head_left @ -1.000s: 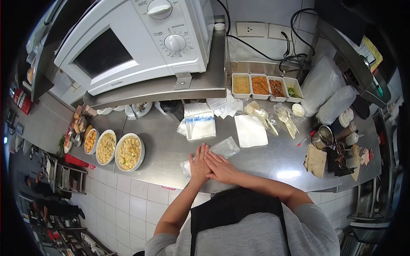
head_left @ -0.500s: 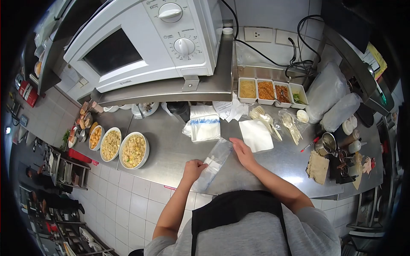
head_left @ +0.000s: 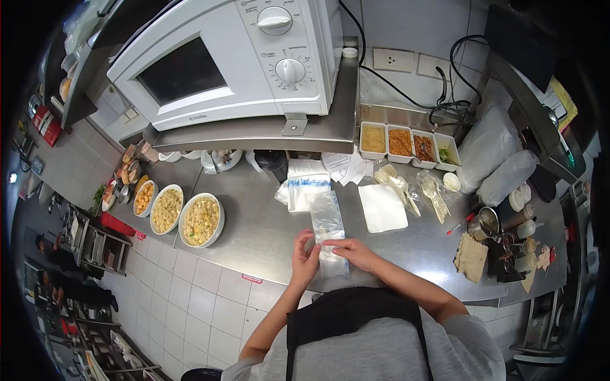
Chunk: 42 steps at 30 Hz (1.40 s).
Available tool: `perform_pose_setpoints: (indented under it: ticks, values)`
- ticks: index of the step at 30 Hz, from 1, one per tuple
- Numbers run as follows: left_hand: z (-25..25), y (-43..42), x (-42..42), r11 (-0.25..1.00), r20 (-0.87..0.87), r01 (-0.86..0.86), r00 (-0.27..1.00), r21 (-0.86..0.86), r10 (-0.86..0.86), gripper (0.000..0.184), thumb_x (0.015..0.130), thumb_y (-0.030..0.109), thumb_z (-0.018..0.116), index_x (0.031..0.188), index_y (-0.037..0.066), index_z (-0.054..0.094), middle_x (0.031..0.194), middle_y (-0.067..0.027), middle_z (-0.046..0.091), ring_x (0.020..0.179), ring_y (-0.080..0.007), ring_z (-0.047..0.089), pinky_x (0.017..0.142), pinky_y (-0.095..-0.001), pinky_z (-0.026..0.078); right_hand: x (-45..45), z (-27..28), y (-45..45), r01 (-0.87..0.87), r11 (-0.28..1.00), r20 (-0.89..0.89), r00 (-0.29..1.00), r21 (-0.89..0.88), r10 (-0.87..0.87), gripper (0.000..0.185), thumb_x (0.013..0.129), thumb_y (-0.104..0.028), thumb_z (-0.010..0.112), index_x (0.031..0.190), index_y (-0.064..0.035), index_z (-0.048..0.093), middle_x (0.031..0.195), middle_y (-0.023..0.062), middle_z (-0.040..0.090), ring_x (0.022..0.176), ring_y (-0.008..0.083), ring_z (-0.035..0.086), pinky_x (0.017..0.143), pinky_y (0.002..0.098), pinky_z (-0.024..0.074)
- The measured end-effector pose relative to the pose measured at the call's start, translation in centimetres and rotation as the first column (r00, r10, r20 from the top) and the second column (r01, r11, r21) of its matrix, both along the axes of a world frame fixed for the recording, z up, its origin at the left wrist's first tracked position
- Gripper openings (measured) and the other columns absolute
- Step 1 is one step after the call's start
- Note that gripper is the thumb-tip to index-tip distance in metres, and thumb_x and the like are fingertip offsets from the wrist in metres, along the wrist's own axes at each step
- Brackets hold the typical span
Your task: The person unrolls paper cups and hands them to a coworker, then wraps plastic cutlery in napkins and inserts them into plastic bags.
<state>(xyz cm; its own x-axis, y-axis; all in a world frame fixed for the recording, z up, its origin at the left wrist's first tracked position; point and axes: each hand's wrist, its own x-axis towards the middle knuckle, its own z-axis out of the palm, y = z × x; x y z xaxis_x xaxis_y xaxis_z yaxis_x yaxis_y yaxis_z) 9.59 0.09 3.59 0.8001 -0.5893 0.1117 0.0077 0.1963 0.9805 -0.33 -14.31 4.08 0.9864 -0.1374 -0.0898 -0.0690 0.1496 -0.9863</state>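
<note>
A long clear plastic bag [head_left: 328, 219] lies lengthwise in front of me on the steel counter, with something pale inside that I cannot make out. My left hand [head_left: 305, 259] is at its left edge, fingers curled and thumb against the plastic. From the other side my right hand [head_left: 357, 253] pinches the bag near its middle, its fingertips close to the left thumb. Just beyond the bag's far end sits a stack of white packets with a blue stripe [head_left: 308, 184]. To the right lies a white napkin stack [head_left: 382, 208].
Bowls of rice [head_left: 201, 220] stand at left below a shelf with a microwave [head_left: 222, 63]. Topping tubs [head_left: 399, 143] line the back. Wrapped cutlery [head_left: 434, 198], a red pen [head_left: 460, 223], a metal pot [head_left: 487, 221] and bottles [head_left: 525, 228] are at right.
The bag has turned from slanting to nearly straight away from me. My right hand has come down and left onto it; my left hand has shifted slightly right.
</note>
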Motion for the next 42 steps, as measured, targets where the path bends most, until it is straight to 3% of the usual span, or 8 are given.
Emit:
perform_pose_setpoints:
  ticks: [3,10,13,17,23,25,34,42]
  values:
    - [0.7,0.2,2.3,0.897,-0.058,0.399,0.917,0.192,-0.395,0.025,0.09,0.013,0.056,0.113,0.004,0.061,0.109,-0.0041,0.061,0.104,-0.0122,0.052,0.092,-0.0269,0.04,0.1,-1.2,-0.2,-0.023,0.987,-0.012,1.0,-0.157,0.021,0.03,0.091,-0.014,0.053,0.119,-0.0065,0.059,0.104,0.0009,0.064,0.091,0.0053,0.051,0.081,0.0222,0.0413]
    - [3.5,-2.6,9.3,0.879,-0.088,0.445,0.896,0.171,-0.436,0.029,0.091,0.014,0.055,0.118,0.005,0.059,0.121,-0.0045,0.058,0.104,-0.0091,0.054,0.092,-0.0249,0.041,-0.7,-1.3,-0.1,-0.106,0.95,-0.018,0.994,-0.293,0.105,0.028,0.089,-0.014,0.054,0.117,-0.0109,0.061,0.1,0.0036,0.068,0.087,0.0049,0.054,0.078,0.0229,0.0435]
    - [6.2,-2.7,10.5,0.943,-0.1,0.319,0.939,-0.099,-0.328,0.035,0.092,0.016,0.053,0.125,0.006,0.052,0.127,-0.004,0.053,0.105,-0.013,0.056,0.093,-0.0264,0.043,-1.0,-1.6,-0.1,-0.096,0.96,0.008,0.995,-0.263,0.102,0.029,0.091,-0.015,0.052,0.118,-0.0082,0.06,0.104,0.0023,0.066,0.092,0.0043,0.052,0.082,0.0217,0.0411]
    - [0.6,-0.8,9.5,0.914,-0.418,0.404,0.827,-0.025,-0.377,0.042,0.094,0.018,0.05,0.132,0.003,0.039,0.124,-0.0087,0.053,0.106,-0.0165,0.056,0.09,-0.0287,0.046,-1.2,-1.9,-0.3,-0.07,0.965,-0.025,0.998,-0.252,0.066,0.029,0.092,-0.015,0.051,0.119,-0.0071,0.059,0.106,0.002,0.064,0.096,0.0052,0.052,0.084,0.0215,0.0404]
    - [-1.8,-1.2,4.7,0.892,-0.513,0.451,0.758,-0.035,-0.404,0.023,0.088,0.018,0.06,0.105,0.002,0.063,0.097,-0.0062,0.065,0.087,-0.0127,0.062,0.078,-0.0272,0.05,-1.6,0.2,-0.5,-0.047,0.956,-0.036,0.999,-0.288,0.039,0.023,0.092,-0.016,0.054,0.11,-0.0062,0.063,0.09,-0.0016,0.064,0.084,0.0051,0.054,0.077,0.0217,0.0433]
    - [-0.4,-1.4,4.4,0.919,-0.537,0.393,0.774,-0.007,-0.335,0.019,0.087,0.018,0.063,0.097,0.003,0.067,0.091,-0.0047,0.067,0.083,-0.0121,0.062,0.075,-0.0265,0.051,-1.2,0.2,-1.0,0.164,0.986,0.076,0.984,-0.023,-0.161,0.017,0.09,-0.015,0.057,0.103,-0.0063,0.064,0.086,-0.0015,0.062,0.08,0.0041,0.053,0.071,0.0205,0.0431]
    - [0.5,-1.5,4.1,0.878,-0.463,0.465,0.806,0.113,-0.367,0.019,0.087,0.019,0.062,0.097,0.003,0.068,0.09,-0.0006,0.064,0.083,-0.0091,0.061,0.072,-0.0252,0.051,1.2,0.7,-3.9,0.225,0.969,-0.088,0.968,-0.103,-0.235,0.01,0.084,-0.013,0.065,0.084,-0.003,0.062,0.066,-0.004,0.057,0.055,0.0019,0.046,0.048,0.0189,0.0358]
    - [-0.6,-1.2,4.0,0.918,0.17,0.361,0.906,0.165,-0.387,0.012,0.083,-0.001,0.059,0.086,0.005,0.069,0.08,0.0023,0.051,0.073,-0.0076,0.048,0.065,-0.0197,0.039,0.6,0.4,-4.0,0.241,0.969,-0.053,0.968,-0.06,-0.244,0.012,0.083,0.002,0.053,0.081,-0.0047,0.062,0.07,-0.0033,0.055,0.058,0.0034,0.048,0.052,0.0187,0.0408]
